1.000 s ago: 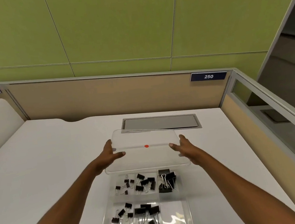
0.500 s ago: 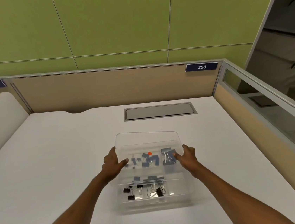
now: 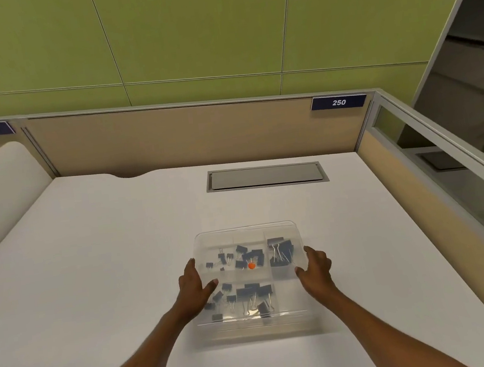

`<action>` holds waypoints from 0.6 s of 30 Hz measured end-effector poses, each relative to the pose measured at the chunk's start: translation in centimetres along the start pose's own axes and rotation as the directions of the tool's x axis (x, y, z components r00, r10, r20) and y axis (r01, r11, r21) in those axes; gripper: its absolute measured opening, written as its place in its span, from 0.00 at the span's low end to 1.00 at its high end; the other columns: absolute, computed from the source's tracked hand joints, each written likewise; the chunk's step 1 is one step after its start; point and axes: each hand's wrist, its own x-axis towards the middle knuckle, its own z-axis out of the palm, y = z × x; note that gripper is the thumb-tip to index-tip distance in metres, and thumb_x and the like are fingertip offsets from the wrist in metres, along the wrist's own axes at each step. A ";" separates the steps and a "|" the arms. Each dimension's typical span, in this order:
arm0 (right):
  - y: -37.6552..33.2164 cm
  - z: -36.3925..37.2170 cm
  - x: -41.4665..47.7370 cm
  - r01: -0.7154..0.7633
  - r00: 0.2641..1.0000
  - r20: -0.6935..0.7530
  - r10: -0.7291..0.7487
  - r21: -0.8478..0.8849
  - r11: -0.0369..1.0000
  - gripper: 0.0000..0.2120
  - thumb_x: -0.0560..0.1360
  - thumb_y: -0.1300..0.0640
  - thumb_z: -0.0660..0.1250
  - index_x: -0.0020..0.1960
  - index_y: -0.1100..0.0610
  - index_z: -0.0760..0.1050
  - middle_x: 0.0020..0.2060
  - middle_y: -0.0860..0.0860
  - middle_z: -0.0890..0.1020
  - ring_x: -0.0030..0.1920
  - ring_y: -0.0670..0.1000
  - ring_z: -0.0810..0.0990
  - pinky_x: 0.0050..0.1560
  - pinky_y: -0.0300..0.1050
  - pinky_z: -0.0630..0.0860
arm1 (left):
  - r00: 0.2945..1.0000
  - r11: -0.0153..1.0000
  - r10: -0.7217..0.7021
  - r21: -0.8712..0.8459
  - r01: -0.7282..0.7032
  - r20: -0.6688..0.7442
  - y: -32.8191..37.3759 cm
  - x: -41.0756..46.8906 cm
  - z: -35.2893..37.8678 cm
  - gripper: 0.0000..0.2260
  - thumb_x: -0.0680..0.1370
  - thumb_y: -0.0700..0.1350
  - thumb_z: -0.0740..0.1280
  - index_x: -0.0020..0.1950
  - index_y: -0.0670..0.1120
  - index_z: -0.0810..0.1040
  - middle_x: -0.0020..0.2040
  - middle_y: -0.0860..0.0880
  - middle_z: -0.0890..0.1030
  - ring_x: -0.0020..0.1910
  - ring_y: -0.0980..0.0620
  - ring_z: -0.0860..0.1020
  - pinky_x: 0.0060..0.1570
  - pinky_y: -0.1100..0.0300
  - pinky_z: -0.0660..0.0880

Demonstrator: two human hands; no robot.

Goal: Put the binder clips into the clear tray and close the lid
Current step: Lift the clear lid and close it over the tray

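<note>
Pressing the lid [image 3: 285, 287] down onto the clear tray [image 3: 256, 329]

The lid is gripped at its two side edges. The left hand [image 3: 192, 285] is curled round the left edge with the thumb laid on top, and the right hand [image 3: 315, 268] is curled round the right edge likewise. Whether the lid is fully seated cannot be told. Even downward pressure from both sides is judged best, with the corners lined up so that no rim is caught askew. Between the hands, dark binder clips [image 3: 255, 295] of several sizes are seen through the cloudy plastic, sorted into compartments. An orange dot [image 3: 251, 265] is marked near the lid's middle. The tray is stood on the white table [image 3: 107, 259], and beyond the hands a grey hatch [image 3: 266, 176] is set into it.
</note>
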 end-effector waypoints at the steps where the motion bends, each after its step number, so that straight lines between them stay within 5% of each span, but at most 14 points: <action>1: 0.1 0.1 0.1 -0.006 1.000 -0.012 0.006 -0.005 1.000 0.27 0.76 0.60 0.64 0.72 0.57 0.59 0.68 0.57 0.62 0.68 0.59 0.59 0.65 0.56 0.67 | 1.000 1.000 -0.003 0.005 0.003 0.009 -0.8 0.2 0.4 0.31 0.70 0.63 0.66 0.68 0.53 0.61 0.63 0.50 0.70 0.62 0.47 0.70 0.64 0.42 0.69; 18: 0.4 1.2 0.8 0.012 0.992 -0.123 -0.030 -0.149 0.989 0.21 0.76 0.62 0.64 0.68 0.63 0.65 0.64 0.60 0.70 0.64 0.58 0.69 0.64 0.49 0.70 | 0.998 0.991 0.056 0.120 -0.054 -0.017 2.9 -0.3 0.9 0.34 0.69 0.67 0.61 0.69 0.49 0.58 0.64 0.48 0.68 0.62 0.50 0.69 0.62 0.51 0.71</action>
